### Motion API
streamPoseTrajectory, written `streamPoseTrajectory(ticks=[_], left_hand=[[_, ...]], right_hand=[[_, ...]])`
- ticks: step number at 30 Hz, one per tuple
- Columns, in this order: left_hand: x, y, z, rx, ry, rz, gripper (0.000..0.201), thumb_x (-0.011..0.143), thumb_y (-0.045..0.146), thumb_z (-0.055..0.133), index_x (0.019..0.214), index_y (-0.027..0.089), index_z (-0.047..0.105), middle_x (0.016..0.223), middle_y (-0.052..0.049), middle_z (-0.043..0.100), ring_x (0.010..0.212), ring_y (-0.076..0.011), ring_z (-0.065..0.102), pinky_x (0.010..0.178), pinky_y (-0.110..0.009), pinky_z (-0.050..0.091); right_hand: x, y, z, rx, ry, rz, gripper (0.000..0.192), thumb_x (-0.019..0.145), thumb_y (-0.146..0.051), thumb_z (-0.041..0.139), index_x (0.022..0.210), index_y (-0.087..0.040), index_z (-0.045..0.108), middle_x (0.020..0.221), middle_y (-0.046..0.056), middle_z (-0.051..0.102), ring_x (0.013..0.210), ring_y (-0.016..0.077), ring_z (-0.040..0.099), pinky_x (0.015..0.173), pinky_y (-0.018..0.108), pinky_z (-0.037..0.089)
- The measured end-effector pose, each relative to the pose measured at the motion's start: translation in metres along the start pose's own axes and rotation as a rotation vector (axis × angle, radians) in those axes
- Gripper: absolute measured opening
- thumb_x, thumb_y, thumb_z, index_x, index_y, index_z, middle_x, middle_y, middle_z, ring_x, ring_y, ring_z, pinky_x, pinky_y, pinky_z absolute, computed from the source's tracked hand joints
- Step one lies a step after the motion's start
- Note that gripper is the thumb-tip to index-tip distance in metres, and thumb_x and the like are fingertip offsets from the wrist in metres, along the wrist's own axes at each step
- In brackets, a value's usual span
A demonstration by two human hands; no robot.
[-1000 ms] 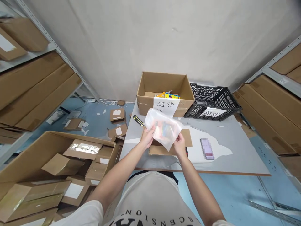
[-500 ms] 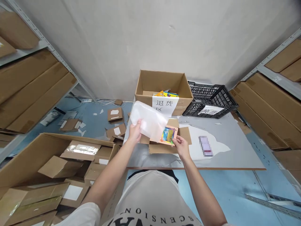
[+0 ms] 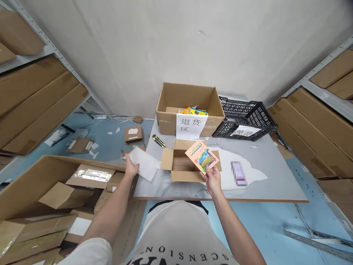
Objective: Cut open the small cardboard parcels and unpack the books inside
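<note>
In my right hand point(image 3: 213, 180) is a thin pink booklet point(image 3: 202, 156) with a coloured picture on its cover, pinched by its lower edge. It is raised over the right side of a small open cardboard box point(image 3: 183, 163), whose visible inside holds nothing. My left hand point(image 3: 131, 167) is closed on a translucent white plastic sleeve point(image 3: 146, 164), out over the left edge of the table point(image 3: 275, 173). Behind the small box stands a larger carton point(image 3: 190, 96) with a handwritten paper sign and colourful booklets inside.
A black plastic crate point(image 3: 245, 117) stands right of the carton. A yellow-black utility knife point(image 3: 158, 141) lies at the table's left. White sheeting point(image 3: 253, 173) and a blurred purple item point(image 3: 238, 173) lie to the right. A big carton point(image 3: 55, 165) of brown boxes is at lower left.
The sleeve has come off the booklet and moved left and down with my left hand. My right hand keeps the booklet, now tilted with its cover fully showing.
</note>
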State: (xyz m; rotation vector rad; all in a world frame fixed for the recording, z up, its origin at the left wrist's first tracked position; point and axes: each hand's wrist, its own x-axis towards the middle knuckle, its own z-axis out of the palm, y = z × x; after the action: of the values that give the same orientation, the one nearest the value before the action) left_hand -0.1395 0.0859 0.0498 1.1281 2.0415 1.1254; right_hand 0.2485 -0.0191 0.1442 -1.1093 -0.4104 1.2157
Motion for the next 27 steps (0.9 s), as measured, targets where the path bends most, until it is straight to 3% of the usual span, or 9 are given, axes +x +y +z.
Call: streamPoseTrajectory(ticks=[4,9,12,14,16,17,19,22,27], left_hand=[[0.025,0.031,-0.009,-0.002,0.072,-0.019,0.107,0.069,0.016,0.066,0.141,0.000,-0.011,0.144,-0.026,0.027,0.133,-0.0255,0.032,0.109,-0.035,0.024],[0.010,0.084,-0.002,0.137,0.196,-0.181,0.124,0.062,0.038,0.075,0.140,-0.004,-0.011,0.148,-0.030,-0.011,0.136,-0.0404,-0.013,0.107,-0.059,0.008],[-0.041,0.119,0.023,-0.015,0.045,0.137,0.103,0.068,0.036,0.071,0.144,0.006,0.009,0.151,-0.022,0.006,0.140,-0.0304,0.004,0.113,-0.047,0.011],[-0.083,0.143,0.044,-0.284,-0.298,0.253,0.080,0.073,0.038,0.067,0.139,0.013,0.030,0.144,-0.019,0.032,0.133,-0.0275,0.033,0.109,-0.044,0.026],[-0.121,0.167,0.064,-0.514,-0.689,0.223,0.070,0.074,0.041,0.066,0.133,0.013,0.041,0.129,-0.019,0.052,0.118,-0.0280,0.052,0.101,-0.046,0.038],[-0.136,0.178,0.073,-0.604,-0.779,0.184,0.067,0.074,0.041,0.066,0.131,0.014,0.043,0.123,-0.018,0.057,0.112,-0.0273,0.056,0.098,-0.046,0.040],[-0.157,0.197,0.085,-0.751,-0.850,0.142,0.057,0.074,0.040,0.068,0.122,0.014,0.052,0.114,-0.015,0.063,0.107,-0.0256,0.060,0.094,-0.043,0.044],[-0.168,0.214,0.090,-0.843,-0.811,0.099,0.042,0.076,0.040,0.066,0.108,0.013,0.061,0.109,-0.013,0.067,0.100,-0.0241,0.063,0.089,-0.038,0.048],[-0.159,0.217,0.077,-0.790,-0.849,0.009,0.045,0.073,0.040,0.069,0.108,0.012,0.063,0.097,-0.011,0.071,0.092,-0.0250,0.066,0.078,-0.035,0.052]], right_hand=[[0.002,-0.003,-0.002,0.007,-0.027,0.008,0.041,0.063,-0.032,0.078,0.096,-0.024,0.056,0.093,-0.002,0.068,0.077,0.0132,0.067,0.062,0.027,0.059],[0.004,-0.005,0.001,0.051,-0.069,0.011,0.040,0.066,-0.030,0.077,0.099,-0.026,0.056,0.097,-0.003,0.067,0.083,0.0129,0.066,0.067,0.029,0.059],[0.004,-0.008,0.008,0.092,-0.117,0.019,0.042,0.067,-0.029,0.075,0.104,-0.029,0.055,0.106,-0.003,0.064,0.093,0.0140,0.064,0.080,0.038,0.057],[0.003,-0.011,0.018,0.132,-0.160,0.038,0.044,0.068,-0.028,0.075,0.107,-0.032,0.055,0.113,-0.003,0.063,0.100,0.0148,0.062,0.087,0.044,0.053],[0.000,-0.013,0.029,0.172,-0.207,0.064,0.047,0.069,-0.027,0.074,0.110,-0.033,0.054,0.116,-0.003,0.061,0.104,0.0156,0.060,0.091,0.046,0.050],[-0.001,-0.014,0.036,0.184,-0.232,0.076,0.047,0.069,-0.026,0.073,0.111,-0.033,0.054,0.117,-0.002,0.061,0.105,0.0162,0.060,0.092,0.047,0.049],[-0.005,-0.016,0.046,0.193,-0.281,0.085,0.046,0.070,-0.027,0.073,0.112,-0.031,0.055,0.116,0.000,0.063,0.106,0.0180,0.060,0.094,0.047,0.048],[-0.007,-0.019,0.050,0.163,-0.322,0.069,0.040,0.070,-0.028,0.073,0.108,-0.027,0.059,0.110,0.002,0.066,0.103,0.0197,0.061,0.092,0.043,0.050],[0.009,-0.040,0.025,-0.028,-0.267,0.024,0.037,0.073,-0.036,0.070,0.107,-0.025,0.062,0.105,0.004,0.069,0.088,0.0177,0.066,0.073,0.032,0.056]])
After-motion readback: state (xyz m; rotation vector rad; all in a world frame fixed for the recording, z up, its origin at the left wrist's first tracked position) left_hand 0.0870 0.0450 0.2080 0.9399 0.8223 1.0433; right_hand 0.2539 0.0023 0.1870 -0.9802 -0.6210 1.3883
